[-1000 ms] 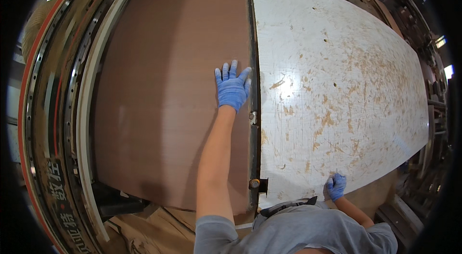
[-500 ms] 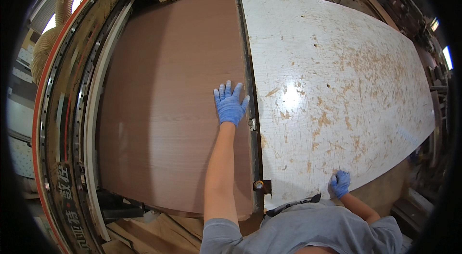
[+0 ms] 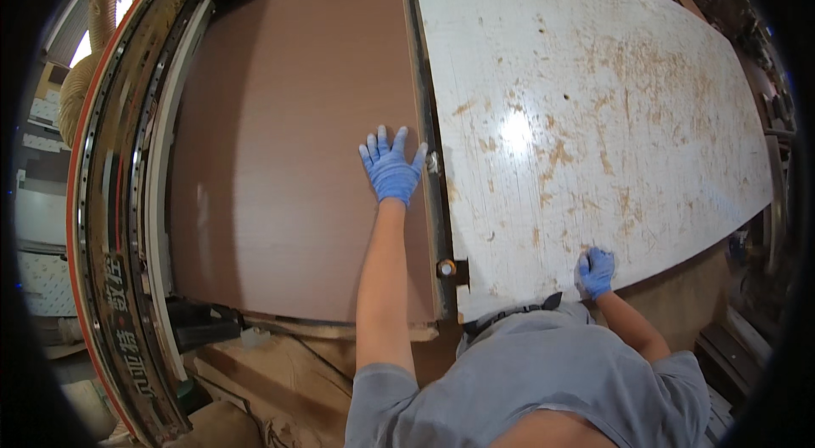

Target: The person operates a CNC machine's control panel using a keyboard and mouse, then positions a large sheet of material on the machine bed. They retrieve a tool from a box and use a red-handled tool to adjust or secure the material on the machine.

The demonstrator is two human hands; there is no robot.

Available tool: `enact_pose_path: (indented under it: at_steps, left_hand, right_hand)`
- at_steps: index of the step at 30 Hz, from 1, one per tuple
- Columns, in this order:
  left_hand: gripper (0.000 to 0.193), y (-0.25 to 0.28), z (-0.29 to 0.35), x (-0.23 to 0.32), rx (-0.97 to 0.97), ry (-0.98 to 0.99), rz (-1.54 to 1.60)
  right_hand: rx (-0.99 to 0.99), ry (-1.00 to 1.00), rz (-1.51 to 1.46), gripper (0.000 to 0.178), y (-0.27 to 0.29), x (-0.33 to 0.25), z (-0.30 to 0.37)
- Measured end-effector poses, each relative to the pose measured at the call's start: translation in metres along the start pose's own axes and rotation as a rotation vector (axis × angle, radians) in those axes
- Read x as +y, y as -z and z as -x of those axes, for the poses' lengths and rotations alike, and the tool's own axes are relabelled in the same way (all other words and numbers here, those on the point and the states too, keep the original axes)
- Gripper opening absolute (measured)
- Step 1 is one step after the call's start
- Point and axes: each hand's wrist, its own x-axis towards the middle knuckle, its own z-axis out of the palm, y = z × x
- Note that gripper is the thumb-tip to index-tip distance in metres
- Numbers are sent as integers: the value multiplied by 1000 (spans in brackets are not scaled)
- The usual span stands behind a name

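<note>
My left hand [image 3: 393, 166], in a blue glove with pale fingertips, lies flat with fingers spread on a large brown wood-grain board [image 3: 289, 134]. It is close to the board's right edge. My right hand [image 3: 598, 271], gloved alike, is closed in a fist and rests on the near edge of a scuffed white panel [image 3: 526, 185]. Nothing shows in that fist. Between board and panel runs a dark narrow strip [image 3: 431, 100], with a small metal fitting [image 3: 433, 163] beside my left hand and a round roller-like part [image 3: 446, 268] nearer to me.
Along the left stands a long machine beam [image 3: 127, 193] with rails and a red edge. A ribbed hose [image 3: 78, 96] hangs behind it. Brown sheeting or boards [image 3: 280, 380] lie below the near edge. Stacked material [image 3: 739, 355] stands at the right.
The view has shifted, so board and panel appear higher up. My left hand has come slightly nearer to me along the board. My right fist stays at the same spot on the panel.
</note>
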Motion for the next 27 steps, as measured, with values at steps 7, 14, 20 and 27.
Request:
enact_pose_path:
  at_steps: [7,14,20,27]
  left_hand:
    - [62,0,29,2,-40,19,-20]
    - [59,-7,42,1,4,-25,-39]
    - [55,-6,43,3,-20,-82,-78]
    - [45,-3,44,8,-63,-134,-100]
  right_hand:
    - [5,-8,-17,12,0,1,-1]
    - [3,-10,-5,13,0,0,-2]
    - [35,27,20,13,-5,4,-2]
    - [22,11,-45,12,-5,4,-2]
